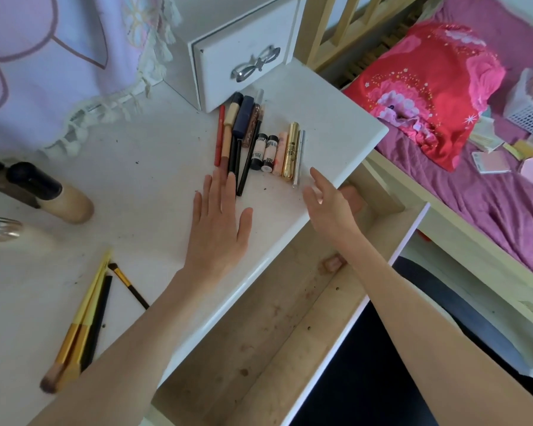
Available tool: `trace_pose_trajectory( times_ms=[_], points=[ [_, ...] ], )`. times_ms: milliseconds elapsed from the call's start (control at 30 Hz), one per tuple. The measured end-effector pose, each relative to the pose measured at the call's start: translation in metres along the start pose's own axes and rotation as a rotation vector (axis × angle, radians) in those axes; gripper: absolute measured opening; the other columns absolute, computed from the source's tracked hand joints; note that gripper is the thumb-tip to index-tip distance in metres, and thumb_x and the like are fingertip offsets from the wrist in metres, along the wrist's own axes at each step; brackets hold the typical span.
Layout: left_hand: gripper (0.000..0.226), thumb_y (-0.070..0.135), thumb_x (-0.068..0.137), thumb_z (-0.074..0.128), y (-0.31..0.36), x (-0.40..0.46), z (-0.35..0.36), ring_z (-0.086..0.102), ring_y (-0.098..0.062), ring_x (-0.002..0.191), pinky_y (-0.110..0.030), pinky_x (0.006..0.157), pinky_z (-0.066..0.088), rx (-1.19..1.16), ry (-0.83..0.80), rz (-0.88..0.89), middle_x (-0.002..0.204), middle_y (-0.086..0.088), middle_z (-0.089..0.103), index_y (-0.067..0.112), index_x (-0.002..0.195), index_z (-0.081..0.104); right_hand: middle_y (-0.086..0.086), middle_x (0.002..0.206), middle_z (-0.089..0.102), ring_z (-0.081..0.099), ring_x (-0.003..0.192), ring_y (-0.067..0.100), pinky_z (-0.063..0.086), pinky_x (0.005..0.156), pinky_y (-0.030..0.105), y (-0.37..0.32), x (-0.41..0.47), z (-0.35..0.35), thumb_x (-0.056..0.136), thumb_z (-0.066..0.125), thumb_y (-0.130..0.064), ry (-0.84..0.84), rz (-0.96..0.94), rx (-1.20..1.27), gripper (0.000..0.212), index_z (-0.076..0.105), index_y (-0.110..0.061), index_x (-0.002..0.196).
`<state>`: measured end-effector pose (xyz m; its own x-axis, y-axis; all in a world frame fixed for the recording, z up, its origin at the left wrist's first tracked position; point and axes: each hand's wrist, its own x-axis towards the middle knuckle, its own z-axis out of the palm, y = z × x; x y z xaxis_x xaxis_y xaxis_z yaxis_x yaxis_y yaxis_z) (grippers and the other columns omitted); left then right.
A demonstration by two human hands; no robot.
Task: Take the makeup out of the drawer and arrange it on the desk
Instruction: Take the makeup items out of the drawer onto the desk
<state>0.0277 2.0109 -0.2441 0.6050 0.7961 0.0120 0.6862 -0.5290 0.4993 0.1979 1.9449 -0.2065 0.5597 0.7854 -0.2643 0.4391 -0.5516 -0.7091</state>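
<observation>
Several makeup items lie in a row on the white desk (154, 167): a red pencil (219, 136), dark pencils, a navy tube (243, 116), two small black-capped tubes (260, 152), a pink stick (280, 153), a gold tube (291, 152) and a silver pencil (299, 156). My left hand (219, 222) lies flat and open on the desk, fingertips touching the pencil ends. My right hand (328, 201) hovers open at the desk's edge above the open wooden drawer (259, 348), holding nothing. A small pink item (333, 264) lies in the drawer, and another pink item (353, 198) shows behind my right hand.
Yellow-handled brushes (80, 321) lie at the desk's near left. A beige bottle with a black cap (53, 195) lies at the left. A small white drawer box (243, 53) stands at the back. A bed with a red pillow (425, 93) is to the right.
</observation>
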Motion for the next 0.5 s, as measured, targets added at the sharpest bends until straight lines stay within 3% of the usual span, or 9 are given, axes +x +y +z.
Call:
trace_pose_trajectory(
  times_ms=[167,300,400,500],
  points=[
    [0.060,0.039,0.096,0.020,0.033,-0.058,0.013,-0.004,-0.023,0.144,-0.042,0.117,-0.001,0.076,-0.052,0.050,0.156,-0.012,0.002,0.012,0.148,0.009,0.000,0.153,0.028,0.027,0.139,0.016,0.022,0.106,0.022,0.047,-0.049,-0.012,0.100,0.039,-0.022,-0.020,-0.070,-0.096,0.049,0.026,-0.018,0.146],
    [0.050,0.027,0.096,0.034,0.061,-0.086,0.035,0.019,-0.029,0.141,-0.052,0.113,0.020,0.100,-0.071,0.219,0.150,-0.017,0.027,0.006,0.141,0.034,0.008,0.151,0.029,0.027,0.138,0.021,0.019,0.113,0.032,0.096,-0.066,-0.031,0.099,0.039,-0.020,-0.120,-0.057,-0.388,0.049,0.027,-0.011,0.146],
    [0.046,0.020,0.096,0.039,0.074,-0.092,0.062,0.022,-0.027,0.141,-0.047,0.114,0.023,0.118,-0.151,0.370,0.149,-0.015,0.031,0.007,0.140,0.036,0.010,0.146,0.036,0.034,0.132,0.025,0.019,0.111,0.035,0.124,-0.063,-0.045,0.098,0.039,-0.020,-0.129,-0.101,-0.584,0.047,0.031,-0.008,0.143],
    [0.047,0.018,0.098,0.036,0.082,-0.085,0.090,0.014,-0.023,0.143,-0.040,0.116,0.017,0.118,-0.252,0.352,0.152,-0.011,0.024,0.013,0.144,0.028,0.012,0.139,0.044,0.041,0.126,0.028,0.019,0.109,0.037,0.141,-0.048,-0.056,0.097,0.040,-0.020,-0.115,-0.153,-0.730,0.044,0.038,-0.006,0.139]
  ],
)
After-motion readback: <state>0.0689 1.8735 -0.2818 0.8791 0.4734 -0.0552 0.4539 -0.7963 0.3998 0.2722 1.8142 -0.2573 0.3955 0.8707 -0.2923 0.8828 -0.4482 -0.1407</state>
